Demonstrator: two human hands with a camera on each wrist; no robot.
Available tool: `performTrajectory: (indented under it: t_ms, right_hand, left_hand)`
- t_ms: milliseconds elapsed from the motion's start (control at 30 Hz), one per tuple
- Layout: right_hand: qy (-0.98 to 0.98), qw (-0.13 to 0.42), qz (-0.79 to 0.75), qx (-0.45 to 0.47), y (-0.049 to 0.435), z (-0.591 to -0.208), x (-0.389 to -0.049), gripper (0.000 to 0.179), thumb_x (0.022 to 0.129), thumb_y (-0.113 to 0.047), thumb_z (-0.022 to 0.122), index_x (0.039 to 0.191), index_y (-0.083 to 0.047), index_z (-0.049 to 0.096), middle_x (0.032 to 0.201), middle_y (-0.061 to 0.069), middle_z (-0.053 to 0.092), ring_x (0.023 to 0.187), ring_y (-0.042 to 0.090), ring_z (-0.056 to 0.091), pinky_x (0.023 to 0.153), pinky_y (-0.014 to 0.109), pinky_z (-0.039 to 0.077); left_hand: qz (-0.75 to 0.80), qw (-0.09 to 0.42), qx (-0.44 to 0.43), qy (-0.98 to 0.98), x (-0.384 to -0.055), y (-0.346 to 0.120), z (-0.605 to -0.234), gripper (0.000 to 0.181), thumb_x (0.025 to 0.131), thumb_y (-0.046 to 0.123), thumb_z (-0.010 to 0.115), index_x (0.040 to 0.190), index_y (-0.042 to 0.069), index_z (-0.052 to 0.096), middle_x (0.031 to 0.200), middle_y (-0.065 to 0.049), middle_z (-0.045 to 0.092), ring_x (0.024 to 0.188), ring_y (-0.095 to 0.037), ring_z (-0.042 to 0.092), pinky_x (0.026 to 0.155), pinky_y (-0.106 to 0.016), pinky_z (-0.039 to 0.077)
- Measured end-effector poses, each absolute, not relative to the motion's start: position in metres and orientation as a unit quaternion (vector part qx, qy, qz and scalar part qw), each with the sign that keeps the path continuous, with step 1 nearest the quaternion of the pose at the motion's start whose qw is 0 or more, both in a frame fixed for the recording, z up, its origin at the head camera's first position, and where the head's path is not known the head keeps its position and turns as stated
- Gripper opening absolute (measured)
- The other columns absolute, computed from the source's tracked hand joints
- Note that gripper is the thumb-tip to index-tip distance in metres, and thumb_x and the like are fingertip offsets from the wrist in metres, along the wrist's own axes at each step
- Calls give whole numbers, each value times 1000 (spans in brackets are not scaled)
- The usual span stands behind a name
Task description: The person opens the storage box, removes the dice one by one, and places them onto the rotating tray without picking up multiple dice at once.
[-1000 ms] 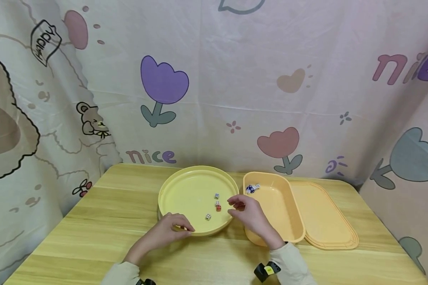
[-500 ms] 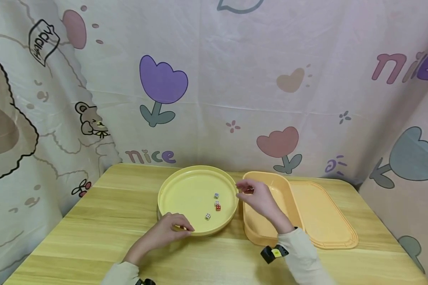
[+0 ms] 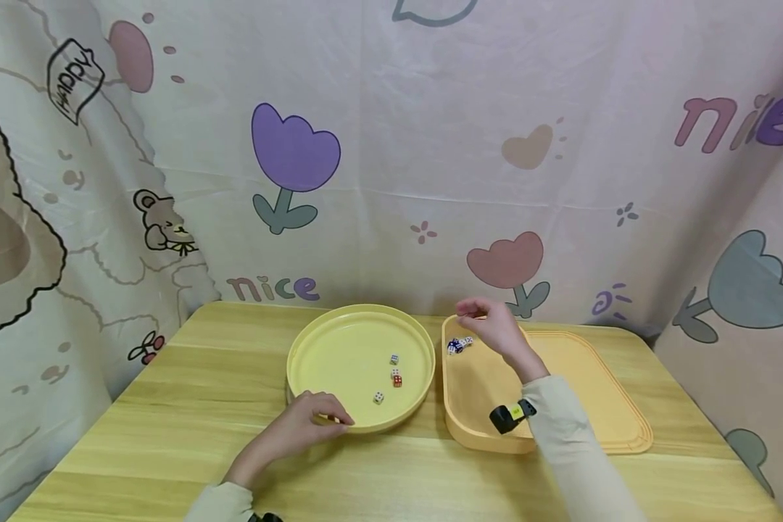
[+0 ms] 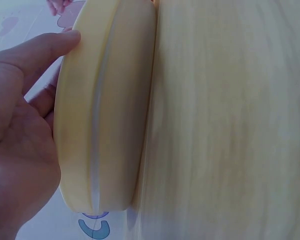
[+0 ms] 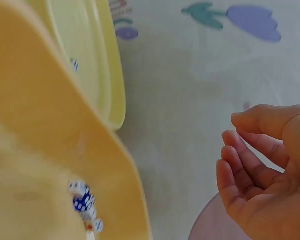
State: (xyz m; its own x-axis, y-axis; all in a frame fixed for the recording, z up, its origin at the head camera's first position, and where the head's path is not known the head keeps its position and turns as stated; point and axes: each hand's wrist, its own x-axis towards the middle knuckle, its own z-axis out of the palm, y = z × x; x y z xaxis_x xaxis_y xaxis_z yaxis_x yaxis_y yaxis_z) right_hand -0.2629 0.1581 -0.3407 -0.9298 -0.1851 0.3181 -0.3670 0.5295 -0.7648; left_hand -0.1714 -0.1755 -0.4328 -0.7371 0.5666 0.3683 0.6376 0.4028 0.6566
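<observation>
My left hand (image 3: 309,420) holds the near rim of a round yellow tray (image 3: 313,333); in the left wrist view its thumb (image 4: 67,42) lies on the tray's outer wall. Several dice rest inside the tray: a red die (image 3: 397,381), a white die (image 3: 378,398) nearer me, and two more beside and behind the red one. Raised over the far end of an orange box (image 3: 489,409) is my right hand (image 3: 496,330), fingers loosely bent with nothing between them. A small cluster of blue and white dice (image 5: 84,202) lies in the box's far left corner.
A flat orange lid (image 3: 594,384) lies on the wooden table (image 3: 137,428), right of the box and partly behind my right arm. A printed curtain (image 3: 391,145) hangs close behind the table. Tray and box stand nearly side by side.
My right hand has moved away from the tray's right edge, rightward and up over the box's far end, uncovering the dice there. The left hand stays at the rim.
</observation>
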Motion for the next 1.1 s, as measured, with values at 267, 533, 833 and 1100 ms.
performTrajectory:
  t_ms: [267,533,833,1100]
  right_hand:
    - [-859,88,496,92,172,-362,-282,20,83,-4,63,101,4,63,95,14,63,88,25,57,78,34,44]
    - [-846,81,526,35,177,-383,-301,23,83,-4,61,104,7,61,95,15,61,88,25,55,75,31,42]
    - [-857,83,508,-14,174,-403,-315,20,81,3,60,99,10,61,99,21,60,92,30,54,80,35,42]
    - [-869,106,483,-30,176,-423,-317,16,77,2,61,92,9,65,90,18,64,85,27,56,75,31,41]
  left_hand:
    - [-406,40,-352,-842,-172,-176,-434,7,84,24,65,89,22,69,86,16,63,82,-3,55,80,-35,28]
    - [-399,59,-363,-840,-172,-177,-435,6,83,22,65,88,23,69,86,14,63,80,-2,55,77,-32,29]
    - [-403,63,-367,-836,-171,-176,-433,6,83,21,66,88,22,70,85,14,63,79,-2,56,75,-31,29]
    - [-405,71,-374,-831,-171,-175,-432,7,82,19,66,88,20,70,86,15,63,80,-2,56,75,-29,28]
